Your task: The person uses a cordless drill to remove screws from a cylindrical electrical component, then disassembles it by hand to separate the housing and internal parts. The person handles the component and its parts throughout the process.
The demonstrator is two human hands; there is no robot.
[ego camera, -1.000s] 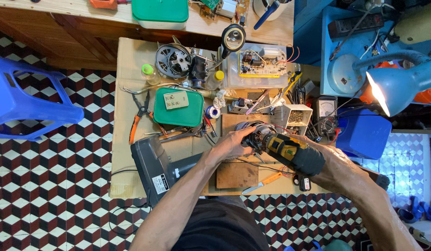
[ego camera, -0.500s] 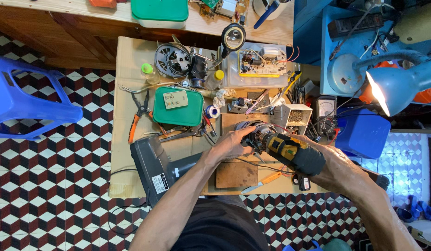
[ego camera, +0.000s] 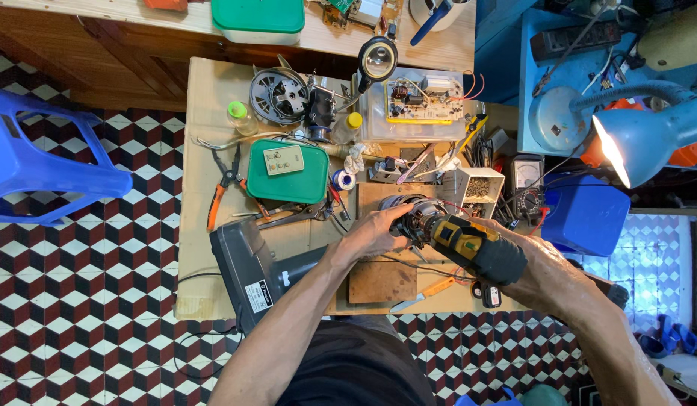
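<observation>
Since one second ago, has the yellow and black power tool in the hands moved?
No. The yellow and black power tool keeps its place beside the small wooden parts box.

Single head-worn view, looking straight down from above you, your hands (ego camera: 408,233) near centre, tabletop (ego camera: 202,135) filling mid-frame, floor around.

1. Power tool (ego camera: 468,244) in my hands: yellow and black body, dark metal front end.
2. Box (ego camera: 287,171) on the worktop (ego camera: 202,113): green lid, pale card on top. Worktop itself is tan cardboard.
3. Pliers (ego camera: 224,183): orange handles, dark jaws.
4. Dark grey casing (ego camera: 247,271) at the near edge, white label.
5. Floor (ego camera: 78,301): red, white and black cube-pattern tiles.
6. Stool (ego camera: 40,162): blue plastic.
7. Lamp (ego camera: 649,135): light blue shade, lit white inside.
8. Small bottle (ego camera: 241,119): clear, lime-green cap.
</observation>
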